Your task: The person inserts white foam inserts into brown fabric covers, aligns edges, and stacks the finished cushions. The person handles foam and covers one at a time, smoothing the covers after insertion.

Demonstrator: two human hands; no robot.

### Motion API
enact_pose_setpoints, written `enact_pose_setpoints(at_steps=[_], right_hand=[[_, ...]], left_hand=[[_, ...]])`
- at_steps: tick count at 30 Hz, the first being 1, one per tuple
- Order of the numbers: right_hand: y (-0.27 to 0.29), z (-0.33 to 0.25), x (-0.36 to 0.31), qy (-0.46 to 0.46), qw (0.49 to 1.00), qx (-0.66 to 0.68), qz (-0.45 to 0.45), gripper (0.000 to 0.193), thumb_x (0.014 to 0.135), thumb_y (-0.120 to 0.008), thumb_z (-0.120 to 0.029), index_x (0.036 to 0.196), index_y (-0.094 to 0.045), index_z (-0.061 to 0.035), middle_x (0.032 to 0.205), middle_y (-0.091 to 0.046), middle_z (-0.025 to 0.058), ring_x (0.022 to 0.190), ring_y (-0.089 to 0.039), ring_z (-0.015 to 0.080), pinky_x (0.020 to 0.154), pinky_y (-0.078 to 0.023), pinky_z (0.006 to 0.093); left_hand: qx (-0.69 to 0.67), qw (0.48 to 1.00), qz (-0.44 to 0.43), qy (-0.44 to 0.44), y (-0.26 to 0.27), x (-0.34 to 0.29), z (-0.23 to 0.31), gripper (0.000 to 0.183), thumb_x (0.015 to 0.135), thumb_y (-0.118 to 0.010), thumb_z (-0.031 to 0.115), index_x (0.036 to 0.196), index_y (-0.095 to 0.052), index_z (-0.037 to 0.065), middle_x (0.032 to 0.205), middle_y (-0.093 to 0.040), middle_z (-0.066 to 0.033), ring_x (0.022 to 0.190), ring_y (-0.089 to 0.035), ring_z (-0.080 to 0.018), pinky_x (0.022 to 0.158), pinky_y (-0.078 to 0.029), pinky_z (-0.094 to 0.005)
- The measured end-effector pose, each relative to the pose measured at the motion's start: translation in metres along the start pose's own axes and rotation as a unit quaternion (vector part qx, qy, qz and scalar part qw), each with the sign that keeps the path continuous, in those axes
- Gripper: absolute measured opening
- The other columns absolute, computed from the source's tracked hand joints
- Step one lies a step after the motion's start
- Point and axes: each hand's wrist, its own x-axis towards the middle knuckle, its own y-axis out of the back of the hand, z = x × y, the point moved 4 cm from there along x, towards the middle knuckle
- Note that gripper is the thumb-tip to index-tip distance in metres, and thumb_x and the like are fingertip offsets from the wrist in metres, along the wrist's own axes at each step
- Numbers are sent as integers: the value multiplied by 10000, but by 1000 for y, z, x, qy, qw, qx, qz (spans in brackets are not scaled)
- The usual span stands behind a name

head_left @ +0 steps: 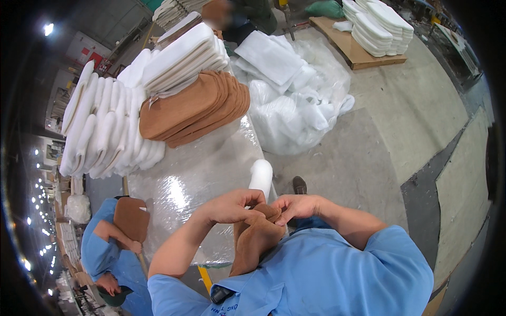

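Fingers (285,208) pinching brown fabric (257,241), brown pads (192,108) (overlapping), white padding (103,126).

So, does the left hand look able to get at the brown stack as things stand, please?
Probably not: the left hand is gripping brown fabric, and the brown stack lies farther up the table.

Small round white lamps (48,29) shine at far left, and glare whitens the glossy, clear-plastic-covered tabletop (178,193). Straight edges bow toward blackened corners (a patch near the top is blurred).
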Motion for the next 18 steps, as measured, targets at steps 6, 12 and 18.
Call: enact_pose_setpoints(at_steps=[6, 12, 18], right_hand=[[-15, 16, -1, 63, 987, 139, 58, 470, 993, -769, -221, 1402, -629, -38, 1306, -709, 29, 1199, -631, 134, 1074, -460, 330], [-14, 24, -14, -36, 969, 245, -17, 460, 1025, -733, -319, 1395, -633, -64, 1345, -689, 29, 1194, -633, 146, 1036, -469, 362], [-17, 18, -9, 20, 991, 95, 89, 137, 1000, -748, -207, 991, -649, -112, 914, -648, -54, 829, -584, 79, 767, -468, 281]], left_hand=[[-135, 990, 1, -29, -6, -2, -18, 377, 913, -809, 148, 1189, -558, 99, 1085, -592, 7, 965, -571, -81, 855, -471, -245], [-142, 989, -3, -43, -11, 2, -11, 451, 899, -840, 137, 1231, -536, 108, 1151, -601, -3, 1073, -578, -97, 967, -477, -271], [-140, 984, 98, 40, 1, 7, -18, 377, 941, -790, 178, 1233, -581, 65, 896, -663, -3, 822, -616, -84, 741, -506, -266]])
